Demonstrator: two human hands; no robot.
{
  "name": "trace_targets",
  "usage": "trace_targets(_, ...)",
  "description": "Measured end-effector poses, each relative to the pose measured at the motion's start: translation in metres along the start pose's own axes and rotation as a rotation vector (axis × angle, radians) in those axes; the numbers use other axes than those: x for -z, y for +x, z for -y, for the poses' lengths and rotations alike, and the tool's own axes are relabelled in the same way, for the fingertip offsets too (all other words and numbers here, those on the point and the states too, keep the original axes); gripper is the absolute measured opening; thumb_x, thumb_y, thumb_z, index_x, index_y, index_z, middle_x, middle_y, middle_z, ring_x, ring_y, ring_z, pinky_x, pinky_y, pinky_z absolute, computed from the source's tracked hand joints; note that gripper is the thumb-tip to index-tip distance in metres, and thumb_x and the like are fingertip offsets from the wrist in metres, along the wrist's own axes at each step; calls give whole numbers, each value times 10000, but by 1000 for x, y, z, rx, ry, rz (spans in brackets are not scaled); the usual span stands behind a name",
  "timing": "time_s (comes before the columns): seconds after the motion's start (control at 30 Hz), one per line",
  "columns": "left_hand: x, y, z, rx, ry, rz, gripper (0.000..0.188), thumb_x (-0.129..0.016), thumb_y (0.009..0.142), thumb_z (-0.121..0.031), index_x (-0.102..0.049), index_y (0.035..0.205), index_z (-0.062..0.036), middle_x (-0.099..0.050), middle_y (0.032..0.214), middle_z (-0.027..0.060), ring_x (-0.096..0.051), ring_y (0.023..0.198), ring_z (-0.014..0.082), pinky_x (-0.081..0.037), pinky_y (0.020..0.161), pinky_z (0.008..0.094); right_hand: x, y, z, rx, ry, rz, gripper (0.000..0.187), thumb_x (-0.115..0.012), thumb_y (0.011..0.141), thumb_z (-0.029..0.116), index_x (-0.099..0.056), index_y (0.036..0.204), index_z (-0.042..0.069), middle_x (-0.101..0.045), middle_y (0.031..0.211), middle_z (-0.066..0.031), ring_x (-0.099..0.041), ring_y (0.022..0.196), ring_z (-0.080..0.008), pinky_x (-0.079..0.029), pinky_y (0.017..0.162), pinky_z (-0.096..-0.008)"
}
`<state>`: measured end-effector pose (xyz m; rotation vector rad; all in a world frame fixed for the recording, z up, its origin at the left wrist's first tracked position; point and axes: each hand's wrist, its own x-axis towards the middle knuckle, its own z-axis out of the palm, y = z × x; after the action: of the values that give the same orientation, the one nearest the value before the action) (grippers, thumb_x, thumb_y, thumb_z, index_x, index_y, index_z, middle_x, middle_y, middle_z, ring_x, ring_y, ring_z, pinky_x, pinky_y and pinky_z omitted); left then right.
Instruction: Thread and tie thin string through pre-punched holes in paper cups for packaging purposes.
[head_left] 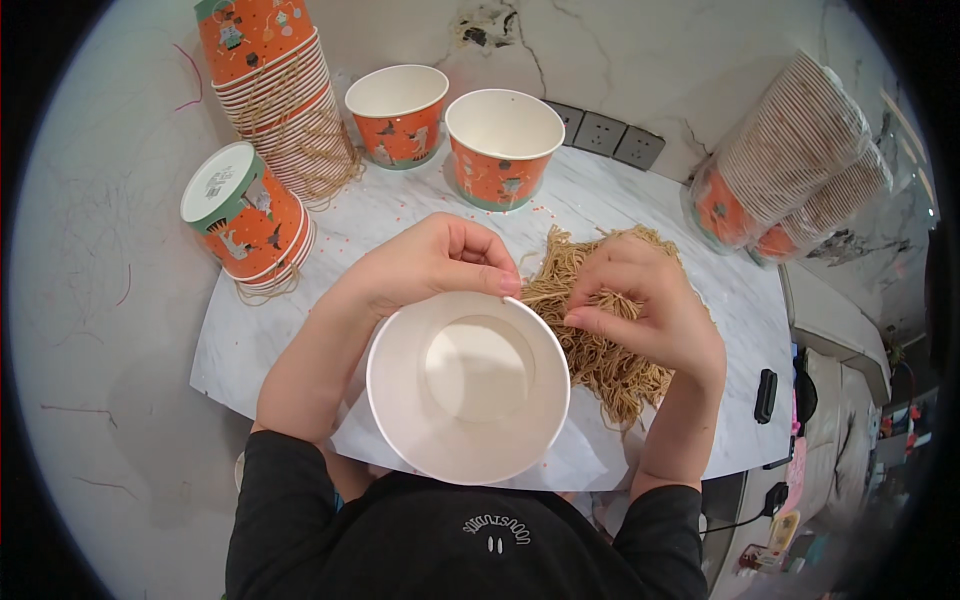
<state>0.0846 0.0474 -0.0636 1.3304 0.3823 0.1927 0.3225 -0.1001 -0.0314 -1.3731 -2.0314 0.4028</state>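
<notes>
A white-lined paper bucket [470, 455] is tilted in front of my body, its open mouth facing up toward me. My left hand [445, 262] pinches thumb and finger together at the bucket's far rim. From that pinch a thin tan cord [543, 296] runs right, toward my other hand. My right hand [640, 300] is closed, fingers curled toward the thumb on the cord, though the grip is partly hidden. Beneath and around it lies a heap of tan cords [615, 385], close to the bucket's right side.
Two orange paper buckets [505, 180] stand at the back. A tall nested stack [270, 95] and a shorter upside-down stack [250, 225], both with cords hanging, are at left. Wrapped bucket stacks [790, 150] stand back right, beyond a socket strip [605, 135]. A black object [766, 396] lies near the right edge.
</notes>
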Motion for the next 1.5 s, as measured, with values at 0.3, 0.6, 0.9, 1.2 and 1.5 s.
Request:
trace_targets(0.3,0,6,8,-74,20,0,161,-770,922,-140,-711,991,-7,-741,943,35,-686,844,77,-541,758,231,-43,22,-5,106,12,-290,241,-754,857,83,-775,1096,86,-683,964,-60,-600,907,-237,-498,795,-363)
trace_targets(0.6,6,11,9,-74,-61,-5,95,-716,933,-105,-711,977,-21,-730,926,22,-670,814,77,-534,733,230,-48,20,-15,-253,420,-165,86,-705,914,97,-727,993,69,-683,901,-38,-618,888,-182,-465,716,-314)
trace_targets(0.9,1,15,12,-106,44,-90,115,-748,887,-48,-710,995,-34,-719,899,17,-673,748,58,-512,652,209,-57,21,3,20,-285,-356,80,-692,907,87,-681,986,90,-612,1179,-92,-574,1136,-307,-448,901,-415)
trace_targets(1.2,-5,22,17,-403,223,-241,408,-800,806,27,-620,1169,-21,-738,1082,93,-716,863,69,-545,692,189,-63,21,5,-166,91,-299,81,-677,918,51,-683,998,48,-645,913,-121,-668,847,-298,-531,737,-376)
trace_targets(1.5,-1,24,20,-467,391,-281,304,-809,826,-34,-744,1122,-33,-771,1015,48,-715,877,113,-558,757,260,-65,21,-23,-372,662,-206,125,-657,995,94,-630,1072,-2,-642,912,-28,-627,822,-90,-526,722,-254)
